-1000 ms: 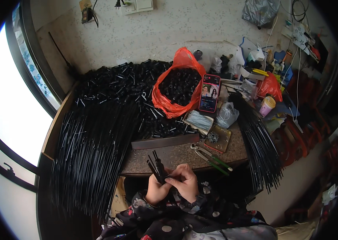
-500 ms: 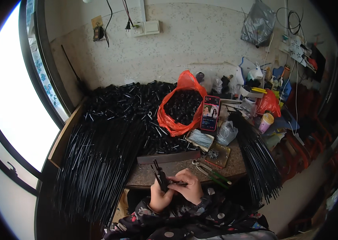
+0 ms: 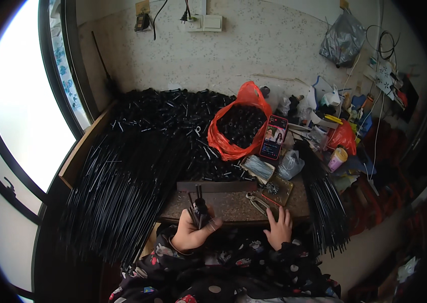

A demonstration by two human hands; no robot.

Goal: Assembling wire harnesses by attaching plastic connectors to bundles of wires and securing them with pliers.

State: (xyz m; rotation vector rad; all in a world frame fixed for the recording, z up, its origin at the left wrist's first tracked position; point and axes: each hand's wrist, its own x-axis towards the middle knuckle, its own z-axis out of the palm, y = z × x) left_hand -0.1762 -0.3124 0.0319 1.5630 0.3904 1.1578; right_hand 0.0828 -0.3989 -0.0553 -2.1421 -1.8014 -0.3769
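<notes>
My left hand is closed around a small cluster of black tube-like plastic parts. Thin black prongs stick up from it; the lower ends are hidden in the palm. My right hand is at the table's front edge with fingers spread, holding nothing I can see. Its fingertips are close to the pliers, whose green handles are largely out of sight beside the hand; contact cannot be made out. Just beyond lies a shallow tray with a clump of small metal pieces.
Long black rods fan over the left side, and another bundle hangs at the right. Black parts are heaped behind a dark strip. A red bag of black pieces, a phone and a cup stand farther back.
My right hand has left the black parts and moved right, opening beside the pliers. My left hand keeps its hold on the parts. The whole view has shifted slightly.
</notes>
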